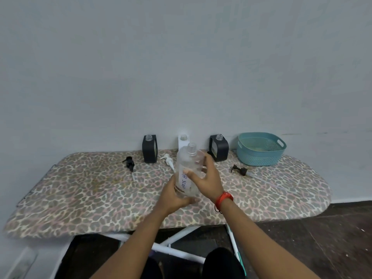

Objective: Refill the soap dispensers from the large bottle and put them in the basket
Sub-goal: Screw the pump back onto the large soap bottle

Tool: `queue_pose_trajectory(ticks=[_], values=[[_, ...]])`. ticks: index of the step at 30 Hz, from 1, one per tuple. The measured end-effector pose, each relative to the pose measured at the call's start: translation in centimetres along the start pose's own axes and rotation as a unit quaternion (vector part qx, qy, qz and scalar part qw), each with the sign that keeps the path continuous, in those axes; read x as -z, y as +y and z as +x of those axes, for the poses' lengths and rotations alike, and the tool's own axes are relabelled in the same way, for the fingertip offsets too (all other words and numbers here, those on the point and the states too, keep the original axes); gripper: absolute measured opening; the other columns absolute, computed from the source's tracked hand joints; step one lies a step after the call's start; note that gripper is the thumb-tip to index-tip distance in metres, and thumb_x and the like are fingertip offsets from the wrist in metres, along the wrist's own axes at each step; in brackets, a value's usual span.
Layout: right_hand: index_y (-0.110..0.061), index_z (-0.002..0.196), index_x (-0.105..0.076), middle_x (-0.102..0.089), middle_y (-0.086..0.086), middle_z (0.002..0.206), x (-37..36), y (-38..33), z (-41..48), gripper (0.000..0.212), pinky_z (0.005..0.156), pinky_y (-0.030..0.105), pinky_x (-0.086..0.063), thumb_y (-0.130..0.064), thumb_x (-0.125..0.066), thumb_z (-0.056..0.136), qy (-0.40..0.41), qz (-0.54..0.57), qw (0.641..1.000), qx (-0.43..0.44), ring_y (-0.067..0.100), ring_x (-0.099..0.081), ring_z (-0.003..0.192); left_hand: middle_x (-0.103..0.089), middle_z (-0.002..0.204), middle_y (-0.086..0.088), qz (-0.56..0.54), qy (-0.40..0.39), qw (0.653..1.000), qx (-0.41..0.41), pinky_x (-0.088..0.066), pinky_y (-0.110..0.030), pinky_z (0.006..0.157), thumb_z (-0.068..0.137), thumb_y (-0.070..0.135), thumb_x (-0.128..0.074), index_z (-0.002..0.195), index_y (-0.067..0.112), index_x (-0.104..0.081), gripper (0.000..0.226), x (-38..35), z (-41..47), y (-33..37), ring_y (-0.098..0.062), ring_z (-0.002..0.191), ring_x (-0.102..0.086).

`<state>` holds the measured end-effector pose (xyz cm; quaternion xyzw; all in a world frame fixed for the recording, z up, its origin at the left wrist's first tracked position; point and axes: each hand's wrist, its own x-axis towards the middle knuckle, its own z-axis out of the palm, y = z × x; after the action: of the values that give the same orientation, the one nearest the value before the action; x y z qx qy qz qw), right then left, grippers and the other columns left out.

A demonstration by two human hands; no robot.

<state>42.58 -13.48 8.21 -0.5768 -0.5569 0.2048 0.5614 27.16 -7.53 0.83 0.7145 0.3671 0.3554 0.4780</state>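
Large bottle (187, 165) dead centre in the head view, clear plastic, handwritten "SOAP" label facing us, neck uncapped and tipped a little away from the person. Left hand (174, 197) is wrapped round the base, fingers curled under it. Right hand (207, 179) clasps the body higher up, thumb on the near side, fingers spread round the far side, a red wristband (224, 199) on that wrist. Whether the base touches the ironing board (90, 190) I cannot tell; the left hand hides it.

Now the danger, as I read it. That neck is wide and the dispenser mouths are narrow, so a fast tip would likely send soap down the sides and onto the leopard-print cover. The padded board looks soft too, so a nudge from the bottle could topple a dispenser. Soapy palms on smooth plastic could also slip.

The count. One basket (259, 158), teal, back right, nothing clearly in it. Three dispensers along the wall, all open-topped: the black dispenser on the left (149, 151), the white dispenser (181, 140) half hidden behind the bottle, the black dispenser on the right (219, 148) just beside the basket. Three pumps lying loose on the cover: a black pump (128, 162) at left, a white pump (168, 159) near the middle, and a long-tubed black pump (240, 170) in front of the basket. Fill levels are too faint to call.
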Motion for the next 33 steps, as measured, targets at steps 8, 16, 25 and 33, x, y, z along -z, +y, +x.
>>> queue_pose_trajectory(ticks=[8,16,25,33], values=[[-0.052,0.137,-0.043,-0.062,-0.014,0.131,-0.3,0.2,0.3,0.066,0.099,0.034,-0.054,-0.040,-0.079,0.084,-0.091,-0.003,0.996,0.003,0.004,-0.061,0.119,-0.069,0.114,0.007,-0.025,0.073,0.997,-0.025,-0.061,-0.031,0.080,0.052,0.041,-0.100,0.129,0.029,-0.054,0.090,0.0,-0.3,0.4,-0.009,0.102,-0.070],[-0.041,0.145,-0.045,-0.060,-0.018,0.134,-0.4,1.3,-0.3,0.075,0.090,0.014,-0.051,-0.082,-0.046,0.083,-0.049,-0.001,0.999,-0.018,-0.003,-0.059,0.117,-0.071,0.107,0.010,0.017,0.067,0.998,0.006,-0.059,-0.024,0.076,0.054,0.044,-0.099,0.123,0.030,-0.056,0.082,-0.5,-0.3,0.5,0.000,0.095,-0.069],[-0.013,0.136,-0.056,-0.059,0.009,0.132,7.3,5.7,5.6,0.042,0.103,0.042,-0.048,-0.024,-0.064,0.095,0.078,-0.382,0.913,-0.116,0.027,-0.055,0.121,-0.068,0.115,0.011,0.035,0.071,0.996,0.029,-0.058,-0.023,0.079,0.055,0.043,-0.099,0.132,0.024,-0.054,0.091,-0.4,-0.3,-0.4,-0.002,0.104,-0.066],[-0.003,0.129,-0.059,-0.060,0.019,0.130,9.6,9.5,6.9,0.033,0.098,0.044,-0.047,-0.017,-0.044,0.103,-0.074,-0.595,0.765,-0.235,0.037,-0.055,0.121,-0.068,0.114,0.010,0.050,0.081,0.995,0.028,-0.059,-0.024,0.080,0.053,0.050,-0.098,0.131,0.024,-0.055,0.093,-0.3,-0.2,-0.6,-0.002,0.103,-0.066]])
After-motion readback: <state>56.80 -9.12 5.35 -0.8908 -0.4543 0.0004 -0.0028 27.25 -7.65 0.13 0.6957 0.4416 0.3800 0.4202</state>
